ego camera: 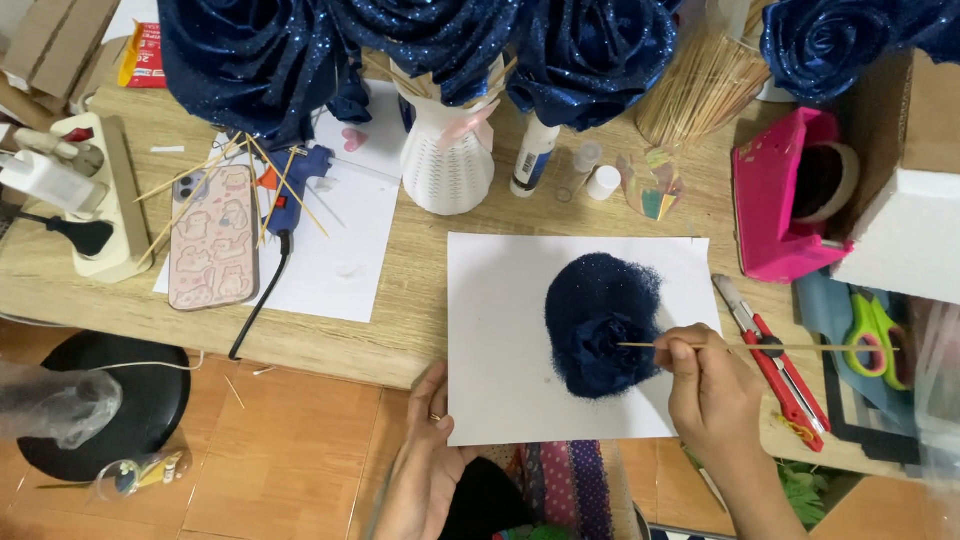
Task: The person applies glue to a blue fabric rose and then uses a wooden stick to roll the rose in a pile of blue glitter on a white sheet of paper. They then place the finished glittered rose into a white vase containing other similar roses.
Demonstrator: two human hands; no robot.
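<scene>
A dark blue glittery fabric rose (600, 325) lies on a white sheet of paper (500, 330), toward the sheet's right half, with bare paper open to its left and below it. The rose looks soft and crumpled, its folds curling round a darker centre, and the glitter gives it a grainy sheen. A thin wooden skewer (800, 347) runs level from the rose's centre out to the right, passing over a red utility knife (780, 365). The right hand (712, 385) is closed round the skewer, pinching it just beside the rose's right edge. The left hand (432, 425) rests open, fingers flat against the sheet's lower left corner, which hangs past the front edge of the wooden surface (400, 320).

The paper's right edge sits near the knife, and green-handled scissors (878, 335) lie further right. Behind the sheet stand a white ribbed vase (445, 165), a glue stick (530, 155) and a pink tape dispenser (785, 200), leaving a narrow strip of bare wood. To the left, well apart, a phone in a pale patterned case (212, 237) and a blue glue gun (295, 180) lie on more paper.
</scene>
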